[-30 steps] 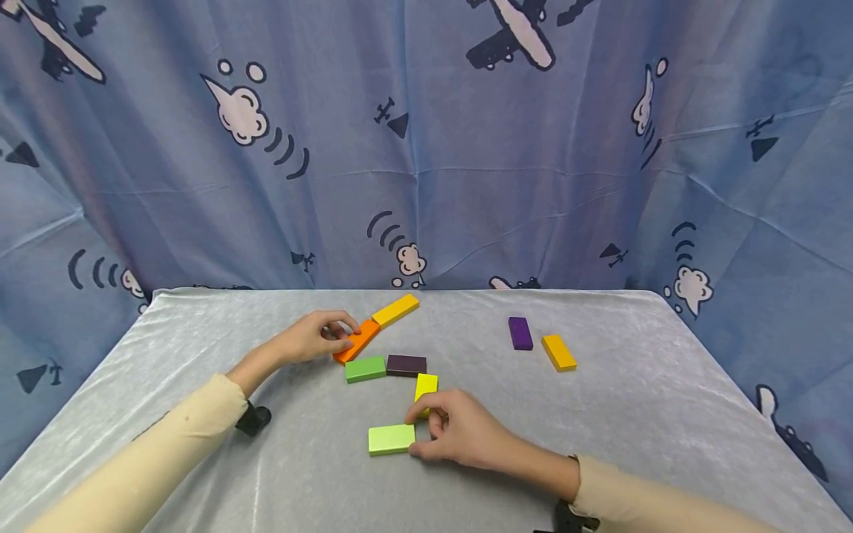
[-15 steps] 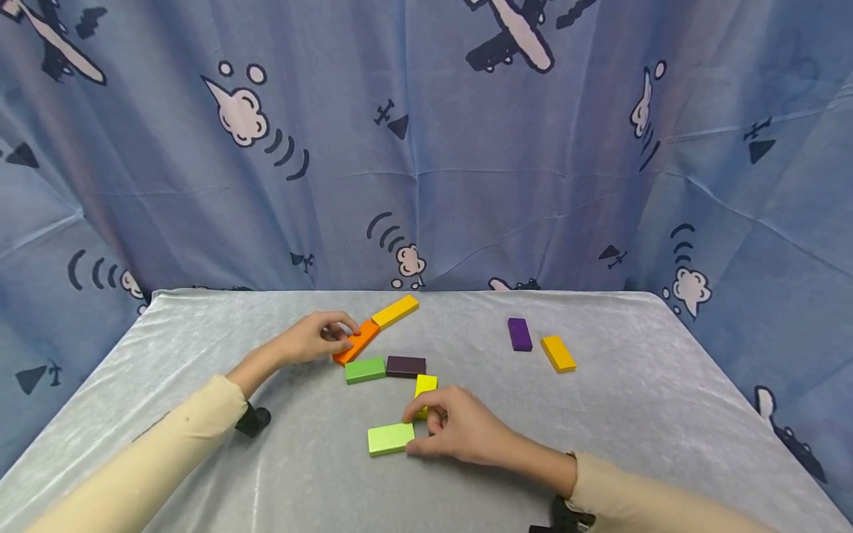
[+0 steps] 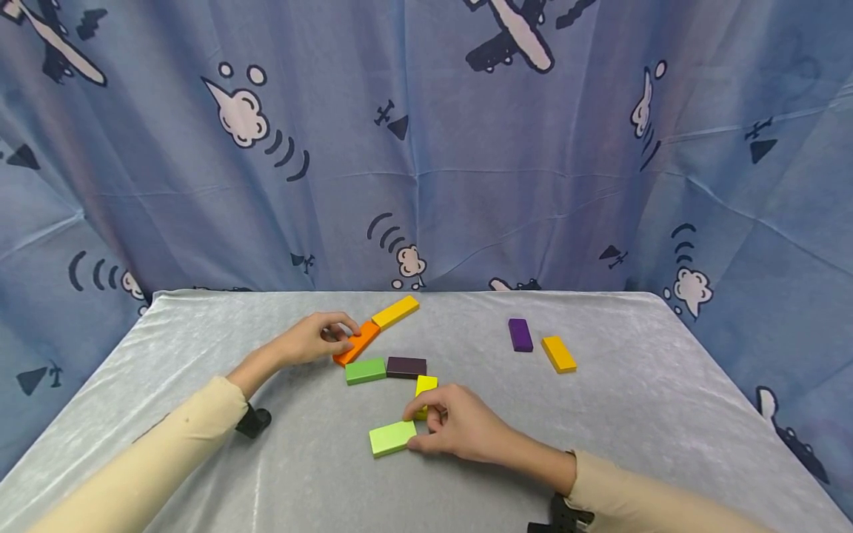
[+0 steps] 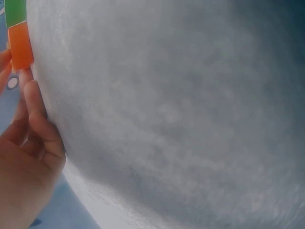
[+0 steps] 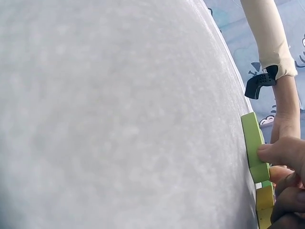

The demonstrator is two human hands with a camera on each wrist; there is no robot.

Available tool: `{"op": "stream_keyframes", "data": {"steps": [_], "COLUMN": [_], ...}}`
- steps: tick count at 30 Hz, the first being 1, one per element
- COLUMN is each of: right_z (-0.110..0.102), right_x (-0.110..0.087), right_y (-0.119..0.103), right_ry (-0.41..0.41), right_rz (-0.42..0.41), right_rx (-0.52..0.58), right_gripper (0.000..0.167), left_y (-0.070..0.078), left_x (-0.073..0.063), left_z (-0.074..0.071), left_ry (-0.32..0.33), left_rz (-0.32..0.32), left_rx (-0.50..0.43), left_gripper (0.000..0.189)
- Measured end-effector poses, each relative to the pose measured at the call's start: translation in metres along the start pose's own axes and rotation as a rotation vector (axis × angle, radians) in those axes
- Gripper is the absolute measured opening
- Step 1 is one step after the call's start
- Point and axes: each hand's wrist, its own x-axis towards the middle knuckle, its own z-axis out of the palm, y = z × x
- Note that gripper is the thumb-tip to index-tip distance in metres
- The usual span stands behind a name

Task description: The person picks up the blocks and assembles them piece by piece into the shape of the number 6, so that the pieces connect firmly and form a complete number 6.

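Observation:
In the head view my left hand [image 3: 318, 337] pinches an orange block [image 3: 362, 343] at its near left end, thumb and fingers on either side. A yellow-orange block [image 3: 396, 312] continues from its far end. My right hand [image 3: 463, 426] pinches the right end of a lime-green block [image 3: 392, 438] between thumb and index finger. Just behind those fingers lies a bright yellow block [image 3: 426, 386], partly hidden by them. Beyond it, a dark purple-brown block [image 3: 406, 366] and a green block [image 3: 365, 371] lie end to end. The right wrist view shows the thumb [image 5: 281, 151] against the lime-green block.
Two more blocks lie apart at the back right: a purple one [image 3: 520, 334] and an amber one [image 3: 559, 354]. A pale grey cloth [image 3: 640, 414] covers the table, and a blue printed curtain [image 3: 426, 148] hangs behind it.
The lime-green block has turned slightly, its right end going away from me. My right hand has shifted slightly left and away with it. The left hand keeps its place on the orange block.

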Motion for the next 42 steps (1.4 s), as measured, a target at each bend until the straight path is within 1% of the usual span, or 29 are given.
{"op": "stream_keyframes", "data": {"steps": [5, 19, 38, 42], "right_z": [-0.0012, -0.0054, -0.0088, -0.0090], "right_x": [0.0002, 0.0020, 0.0054, 0.0050], "right_y": [0.0006, 0.0026, 0.0042, 0.0047], "right_ry": [0.007, -0.001, -0.040, -0.044], "right_rz": [-0.006, -0.030, -0.018, -0.027], "right_rx": [-0.016, -0.014, 0.004, 0.003], "right_gripper": [0.022, 0.023, 0.024, 0.023], "left_y": [0.0005, 0.0004, 0.0013, 0.0013], "left_x": [-0.0001, -0.0011, -0.0004, -0.0001], "left_z": [0.0003, 0.0000, -0.0004, -0.0003], "left_ry": [0.001, 0.000, -0.005, -0.006], "left_rz": [-0.002, 0.009, 0.004, 0.002], "left_rx": [-0.006, -0.004, 0.005, 0.004], "left_gripper": [0.018, 0.019, 0.019, 0.018]}}
